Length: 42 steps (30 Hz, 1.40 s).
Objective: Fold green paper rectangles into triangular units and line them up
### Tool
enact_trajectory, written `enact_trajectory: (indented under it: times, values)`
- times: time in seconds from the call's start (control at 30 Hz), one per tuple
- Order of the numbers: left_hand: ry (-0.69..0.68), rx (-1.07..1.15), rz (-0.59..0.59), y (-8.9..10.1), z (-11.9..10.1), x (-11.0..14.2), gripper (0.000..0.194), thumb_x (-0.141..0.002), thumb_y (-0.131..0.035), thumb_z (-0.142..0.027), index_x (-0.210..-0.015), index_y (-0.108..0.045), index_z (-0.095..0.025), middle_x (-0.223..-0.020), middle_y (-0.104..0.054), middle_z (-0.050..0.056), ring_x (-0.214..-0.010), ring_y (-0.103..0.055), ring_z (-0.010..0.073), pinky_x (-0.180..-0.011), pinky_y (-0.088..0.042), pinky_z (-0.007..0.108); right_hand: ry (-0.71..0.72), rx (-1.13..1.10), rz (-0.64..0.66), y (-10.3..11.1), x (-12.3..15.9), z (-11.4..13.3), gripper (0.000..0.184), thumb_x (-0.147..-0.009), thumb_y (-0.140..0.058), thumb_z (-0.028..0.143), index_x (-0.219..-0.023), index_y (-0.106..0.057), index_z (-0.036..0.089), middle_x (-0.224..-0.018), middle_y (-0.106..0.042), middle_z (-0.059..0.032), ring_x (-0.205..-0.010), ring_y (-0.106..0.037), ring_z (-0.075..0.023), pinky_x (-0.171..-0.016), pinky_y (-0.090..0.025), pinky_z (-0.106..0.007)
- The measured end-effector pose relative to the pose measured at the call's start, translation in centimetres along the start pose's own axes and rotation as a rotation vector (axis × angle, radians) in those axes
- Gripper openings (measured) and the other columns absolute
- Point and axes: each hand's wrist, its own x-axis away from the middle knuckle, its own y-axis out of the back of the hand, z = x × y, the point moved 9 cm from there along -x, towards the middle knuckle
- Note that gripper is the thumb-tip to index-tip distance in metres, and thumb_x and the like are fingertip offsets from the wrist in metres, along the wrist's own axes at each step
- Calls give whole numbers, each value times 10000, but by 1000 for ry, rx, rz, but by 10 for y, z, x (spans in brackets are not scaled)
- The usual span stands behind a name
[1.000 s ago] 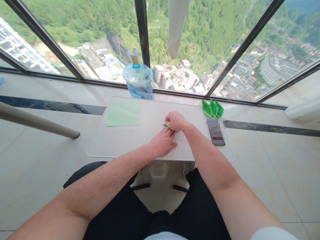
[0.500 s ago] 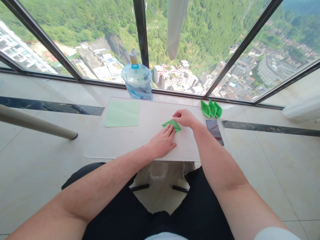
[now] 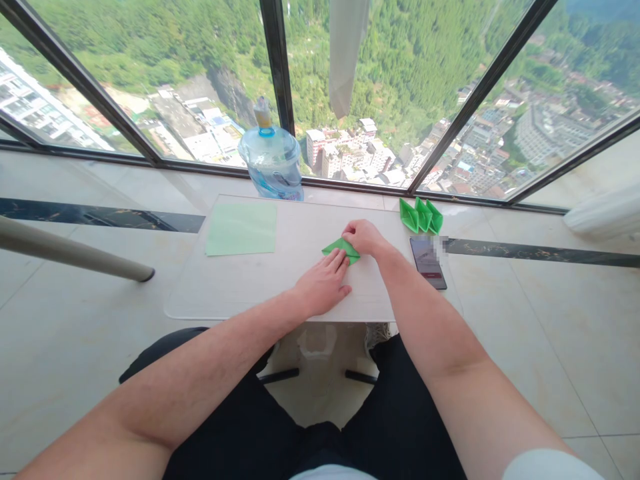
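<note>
A small folded green paper (image 3: pixel 332 247) lies on the white table (image 3: pixel 240 287), right of its middle. Across its near edge rests my left hand (image 3: pixel 324 279), fingers stretched out flat and thumb apart, pressing the paper down. My right hand (image 3: pixel 364 237) is closed at the paper's far right edge, thumb and forefinger pinched on it. Part of the paper is covered by both hands. Several folded green paper pieces, shaped like little boats (image 3: pixel 421 215), stand in a row at the table's far right corner.
Light green sheets of paper (image 3: pixel 241 230) lie at the table's far left. A phone (image 3: pixel 429 263) lies along the right edge. Behind the table, a large water bottle (image 3: pixel 273 163) stands by the window. A beige pole (image 3: pixel 75 247) slants in from the left.
Both hands stay on the green paper, with the right hand shifted slightly left along its far edge. The whole view has moved slightly.
</note>
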Motion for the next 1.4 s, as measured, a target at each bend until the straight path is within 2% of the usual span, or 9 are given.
enact_trajectory:
  times: [0.23,0.37,0.47,0.63,0.73,0.93,1.1,1.4]
  values:
    - [4,25,-11,1,1,-1,696,-978,-434,-451,-1505,-390,1,-1609,-339,228,-1538,-224,329,-1251,-202,445,2,31,13,-2,2,4,174,-867,-586,207,-912,-749,166,-850,-745,-34,-735,-607,-134,-651,-415,-222]
    - [-1,30,5,1,1,-1,711,-980,-418,-449,-1507,-377,27,-1594,-359,242,-1536,-230,326,-1251,-199,442,22,11,-40,0,7,4,145,-847,-614,221,-908,-735,170,-871,-739,-27,-741,-603,-126,-668,-419,-219]
    - [-2,28,6,3,0,-1,715,-980,-415,-459,-1509,-379,21,-1591,-370,235,-1533,-243,316,-1254,-189,425,17,-16,-76,7,18,-6,154,-797,-670,244,-917,-727,167,-894,-740,-27,-744,-606,-124,-677,-427,-217]
    - [20,17,14,5,1,-1,701,-972,-429,-474,-1512,-401,-27,-1600,-371,206,-1518,-282,319,-1242,-210,424,-32,-60,24,9,38,-33,93,-751,-677,230,-780,-733,162,-753,-724,-15,-708,-614,-131,-634,-422,-215]
    - [44,18,17,7,2,-1,693,-960,-446,-482,-1521,-408,-77,-1600,-387,178,-1503,-315,319,-1226,-242,441,-49,-125,38,10,42,-39,128,-762,-664,266,-767,-735,159,-713,-713,-6,-674,-600,-128,-596,-409,-212]
    - [84,18,-1,12,3,1,679,-951,-439,-500,-1533,-414,-151,-1593,-415,133,-1473,-357,324,-1184,-300,498,-64,-76,82,3,40,-32,122,-759,-661,244,-734,-727,145,-659,-690,-9,-635,-565,-118,-571,-380,-207]
    - [112,6,19,13,1,2,679,-950,-425,-499,-1536,-407,-156,-1606,-394,128,-1463,-356,343,-1139,-334,551,-4,-19,124,2,39,-29,126,-796,-634,231,-751,-721,151,-699,-705,-14,-641,-555,-112,-588,-377,-205]
    - [127,6,34,13,2,2,676,-957,-410,-506,-1546,-396,-175,-1615,-384,114,-1464,-344,352,-1126,-328,553,48,187,129,5,42,-15,119,-813,-625,215,-742,-713,175,-757,-732,-45,-680,-578,-132,-616,-365,-222]
